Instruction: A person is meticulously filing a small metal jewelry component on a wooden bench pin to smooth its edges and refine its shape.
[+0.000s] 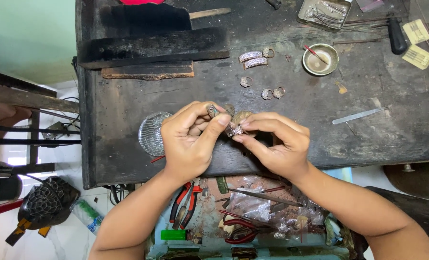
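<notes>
**Stone-set ring held between both hands over the front edge of the surface**

The ring (234, 129), a small silver-coloured piece set with pale glittering stones, sits between the two hands just above the near edge of the dark, scarred surface (368, 135). The right hand (277, 144) pinches it with thumb and forefinger closed on it. The left hand (190, 139) is closed around a short metal tool (211, 111), its thumb pressing toward the ring; the tool's working end is hidden by the fingers. As a judgement, the step in hand is close work on the ring's setting, and the next move calls for a steady pinch and fine pressure, since the piece is small and could slip.

Beyond the hands lie more stone-set rings (271, 93) and two curved sparkling bands (253, 59). A round glass dish (151, 132) sits just beside the left hand. Farther off stand a small metal bowl (320, 59), a flat metal file (358, 115) and a tin of tools (324, 13). Below the surface, an open drawer (253, 253) holds red-handled pliers (185, 204) and plastic bags.
</notes>
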